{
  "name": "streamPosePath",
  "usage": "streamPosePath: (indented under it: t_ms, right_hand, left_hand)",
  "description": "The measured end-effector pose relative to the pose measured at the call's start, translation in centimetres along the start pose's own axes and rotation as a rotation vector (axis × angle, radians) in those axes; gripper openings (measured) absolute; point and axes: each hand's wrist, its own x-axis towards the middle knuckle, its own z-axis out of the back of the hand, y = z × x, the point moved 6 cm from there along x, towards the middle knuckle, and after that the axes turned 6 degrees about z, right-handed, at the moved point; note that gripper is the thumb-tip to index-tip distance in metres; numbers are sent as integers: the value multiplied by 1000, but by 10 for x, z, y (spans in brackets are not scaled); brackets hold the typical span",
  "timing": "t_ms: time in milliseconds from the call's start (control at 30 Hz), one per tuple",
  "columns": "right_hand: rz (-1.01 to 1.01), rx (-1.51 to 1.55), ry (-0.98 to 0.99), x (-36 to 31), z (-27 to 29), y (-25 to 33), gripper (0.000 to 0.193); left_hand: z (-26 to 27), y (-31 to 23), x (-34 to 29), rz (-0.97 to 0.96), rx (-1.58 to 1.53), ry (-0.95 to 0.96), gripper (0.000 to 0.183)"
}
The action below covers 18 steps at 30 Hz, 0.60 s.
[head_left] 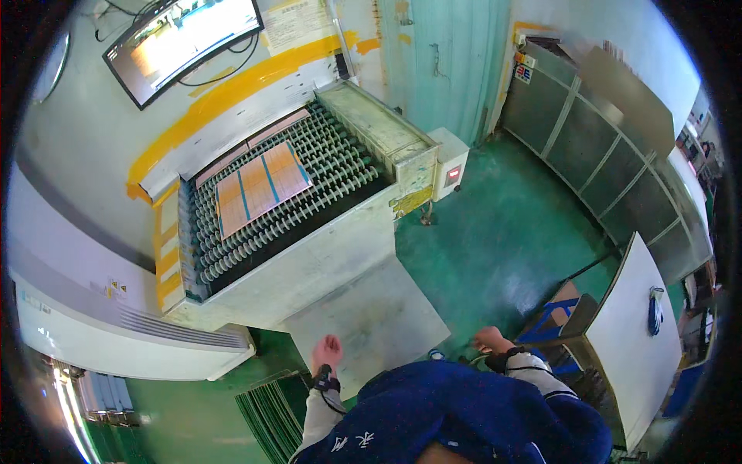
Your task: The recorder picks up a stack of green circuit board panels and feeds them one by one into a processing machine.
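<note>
My left hand (328,352) hangs with its fingers curled in over a grey sheet on the floor, and nothing shows in it. Off to the right, my right hand (488,339) is also curled with no object visible in it, near the side of a white-topped table. Both wrists wear dark bands with a cord. Beyond my hands, out of their reach, copper-coloured panels (259,188) with blue strips between them lie on a roller conveyor (290,220). More copper-coloured panel edges (232,164) show along the conveyor's wall side. Neither hand touches the panels.
A grey sheet (379,309) lies before the conveyor. The white-topped table (638,340) stands right, with a cable bundle (655,311) on it. Green slats (270,410) stand at lower left, beside a white air-conditioner-like unit (131,329). A control box (450,166) adjoins the conveyor.
</note>
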Motion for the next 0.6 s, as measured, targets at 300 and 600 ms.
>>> streamPosePath:
  t_ms: [300,600]
  right_hand:
    - [-13,538,-33,-66,-68,-53,13]
    - [43,340,72,-99,-106,-64,13]
  left_hand:
    - [108,118,-52,265,384,-104,13]
    - [71,195,-115,212,219,-60,13]
